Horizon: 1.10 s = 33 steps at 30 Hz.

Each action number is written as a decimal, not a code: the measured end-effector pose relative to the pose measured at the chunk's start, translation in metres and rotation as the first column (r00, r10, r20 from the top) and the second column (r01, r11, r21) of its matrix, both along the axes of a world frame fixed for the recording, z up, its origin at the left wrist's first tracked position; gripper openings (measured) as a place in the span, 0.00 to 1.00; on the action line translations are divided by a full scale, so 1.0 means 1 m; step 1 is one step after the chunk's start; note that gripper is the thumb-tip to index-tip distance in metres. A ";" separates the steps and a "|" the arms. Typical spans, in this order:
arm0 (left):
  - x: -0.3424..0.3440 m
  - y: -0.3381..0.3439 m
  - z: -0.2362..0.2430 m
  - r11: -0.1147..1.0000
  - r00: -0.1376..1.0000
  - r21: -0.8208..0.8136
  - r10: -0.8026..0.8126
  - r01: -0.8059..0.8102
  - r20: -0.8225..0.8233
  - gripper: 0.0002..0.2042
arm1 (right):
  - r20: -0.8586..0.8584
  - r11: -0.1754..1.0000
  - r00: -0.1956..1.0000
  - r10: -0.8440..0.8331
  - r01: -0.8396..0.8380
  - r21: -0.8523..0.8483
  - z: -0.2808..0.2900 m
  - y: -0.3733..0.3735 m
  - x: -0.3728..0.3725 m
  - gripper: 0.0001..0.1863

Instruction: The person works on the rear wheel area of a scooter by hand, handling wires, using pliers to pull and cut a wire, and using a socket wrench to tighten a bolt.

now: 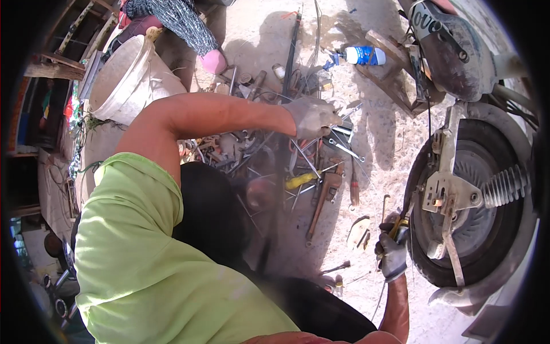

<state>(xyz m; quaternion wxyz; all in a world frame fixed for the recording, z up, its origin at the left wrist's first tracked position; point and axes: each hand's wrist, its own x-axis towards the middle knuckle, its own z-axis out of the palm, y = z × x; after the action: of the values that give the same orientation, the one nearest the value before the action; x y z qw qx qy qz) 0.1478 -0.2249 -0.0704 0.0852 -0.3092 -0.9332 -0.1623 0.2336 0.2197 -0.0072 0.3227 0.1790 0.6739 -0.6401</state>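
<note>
My left hand (313,118), in a grey work glove, reaches over a pile of hand tools on the ground. Its fingers are curled beside several shiny wrenches (346,150); whatever they pinch is hidden. Low on the right, my gloved right hand (393,256) is closed around the yellow handle of a screwdriver (396,230), whose upper end is close to the tyre of a wheel (417,178). Between the hands lie a rusty pipe wrench (325,203), a yellow-handled tool (301,180) and a dark-handled tool (354,190).
A coil spring (504,186) and metal bracket (450,193) are fixed at the wheel, under a dusty vehicle body (452,54). A blue and white bottle (365,55) lies near a wooden frame (395,86). A whitish bucket (134,80) stands at the far left.
</note>
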 end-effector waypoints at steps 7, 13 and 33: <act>0.079 -0.004 -0.026 0.970 0.985 -0.237 -0.004 0.045 0.171 0.25 | -0.059 1.000 0.998 -0.005 0.004 -0.027 0.001 -0.009 0.001 0.13; 0.069 0.046 -0.025 0.980 0.992 -0.196 0.065 -0.043 0.109 0.21 | -0.001 1.000 1.000 0.007 -0.007 -0.004 -0.011 0.009 0.003 0.18; 0.050 -0.007 0.111 0.499 0.432 0.375 -0.001 -0.781 0.902 0.24 | -0.034 1.000 0.999 0.012 -0.012 -0.003 -0.014 0.004 0.003 0.30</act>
<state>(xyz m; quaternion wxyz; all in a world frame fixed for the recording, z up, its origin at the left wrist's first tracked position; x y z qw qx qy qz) 0.1974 -0.2322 0.0402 -0.1938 0.1330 -0.7365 -0.6343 0.2365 0.2232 -0.0207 0.3154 0.1637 0.6792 -0.6422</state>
